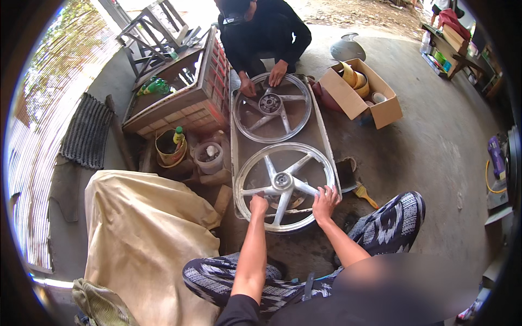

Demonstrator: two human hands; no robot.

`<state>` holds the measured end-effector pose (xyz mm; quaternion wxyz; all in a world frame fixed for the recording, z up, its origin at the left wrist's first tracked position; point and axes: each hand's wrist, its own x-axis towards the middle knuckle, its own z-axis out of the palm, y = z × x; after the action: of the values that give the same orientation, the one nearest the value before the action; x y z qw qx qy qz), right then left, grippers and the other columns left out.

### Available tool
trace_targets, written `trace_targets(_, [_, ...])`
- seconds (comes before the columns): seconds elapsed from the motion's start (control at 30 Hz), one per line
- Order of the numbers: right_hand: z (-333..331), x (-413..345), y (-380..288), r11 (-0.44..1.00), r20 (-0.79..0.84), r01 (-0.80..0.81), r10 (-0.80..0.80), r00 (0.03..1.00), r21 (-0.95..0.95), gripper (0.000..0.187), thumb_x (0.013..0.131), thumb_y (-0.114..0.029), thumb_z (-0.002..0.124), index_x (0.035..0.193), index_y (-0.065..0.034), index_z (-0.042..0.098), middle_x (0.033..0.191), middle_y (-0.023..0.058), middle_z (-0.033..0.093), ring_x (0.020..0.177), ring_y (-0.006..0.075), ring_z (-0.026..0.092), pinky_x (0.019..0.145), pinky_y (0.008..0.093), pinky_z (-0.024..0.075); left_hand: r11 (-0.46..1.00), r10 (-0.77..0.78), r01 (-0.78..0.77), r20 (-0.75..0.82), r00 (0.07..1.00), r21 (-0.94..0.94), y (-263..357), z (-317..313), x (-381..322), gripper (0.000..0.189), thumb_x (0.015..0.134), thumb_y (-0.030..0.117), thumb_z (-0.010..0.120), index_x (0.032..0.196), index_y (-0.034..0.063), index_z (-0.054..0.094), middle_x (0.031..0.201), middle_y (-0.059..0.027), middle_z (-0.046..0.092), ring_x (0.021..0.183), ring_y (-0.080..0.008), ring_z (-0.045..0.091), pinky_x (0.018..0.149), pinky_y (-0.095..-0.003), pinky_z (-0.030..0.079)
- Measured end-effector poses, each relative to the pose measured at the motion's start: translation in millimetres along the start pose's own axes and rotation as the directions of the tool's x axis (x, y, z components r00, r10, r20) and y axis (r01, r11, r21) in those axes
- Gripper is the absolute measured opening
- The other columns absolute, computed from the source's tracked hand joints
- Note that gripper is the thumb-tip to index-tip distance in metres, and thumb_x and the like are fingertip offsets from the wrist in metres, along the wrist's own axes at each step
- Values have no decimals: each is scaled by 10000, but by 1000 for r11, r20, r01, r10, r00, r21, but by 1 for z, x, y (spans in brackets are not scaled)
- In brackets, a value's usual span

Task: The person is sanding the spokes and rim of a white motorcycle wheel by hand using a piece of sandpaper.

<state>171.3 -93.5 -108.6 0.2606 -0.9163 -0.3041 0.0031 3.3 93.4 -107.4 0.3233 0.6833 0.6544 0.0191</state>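
Note:
A five-spoke metal motorcycle wheel rim [284, 207] lies across the near end of a shallow tray [326, 142] on the floor. My left hand [258, 203] is at its left spoke, fingers curled; whether they grip the spoke or a small thing is hidden. At the right edge, my right hand [325, 199] holds the rim, fingers spread over its edge near a spoke. A second spoked wheel rim [287, 118] lies at the tray's far end, under both hands of a co-worker. That person's left-side hand [247, 86] is near the rim's inner edge.
A co-worker [265, 32] squats opposite. An open cardboard box [383, 112] stands right of the tray, a paintbrush [366, 195] nearer. Left are a wooden cabinet [179, 108], a bucket [171, 157], a plastic tub [209, 163] and a beige cover [142, 220].

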Motion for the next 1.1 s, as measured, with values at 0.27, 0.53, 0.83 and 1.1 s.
trace_targets(0.27, [-3, -2, -24, 998, 61, 56, -57, 997, 23, 294, 897, -231, 621, 1169, -123, 647, 1307, 84, 492, 1377, 324, 291, 1098, 573, 213, 962, -111, 5, 375, 920, 272, -66, 42, 92, 358, 857, 176, 563, 1128, -28, 681, 1252, -219, 623, 1160, -353, 611, 962, -418, 490])
trace_targets(0.53, [-2, -1, 1, 997, 78, 60, -57, 995, -44, 275, 898, -242, 620, 1148, -129, 645, 1295, 75, 503, 1373, 298, 308, 1097, 569, 211, 996, -28, 12, 193, 981, 86, -71, 69, 81, 426, 911, 217, 505, 1189, -83, 626, 1254, -269, 608, 1151, -356, 619, 923, -418, 494])
trace_targets(0.83, [0, -1, -4, 995, 42, 64, -61, 997, -75, 266, 887, -244, 632, 1128, -135, 659, 1272, 55, 528, 1348, 273, 339, 1094, 547, 200, 992, 99, -86, 152, 983, -89, -45, 15, 43, 390, 898, 209, 521, 1076, -117, 639, 1062, -329, 652, 1045, -439, 637, 887, -474, 500])
trace_targets(1.1, [4, -2, -3, 979, 99, 151, -138, 985, -140, 356, 881, -262, 635, 1213, -141, 598, 1257, 53, 530, 1342, 255, 355, 1102, 618, 157, 725, 577, -606, 192, 794, 328, 22, 1, -79, 290, 948, 251, 527, 1195, 230, 676, 1192, -183, 488, 1055, -411, 519, 843, -527, 497])
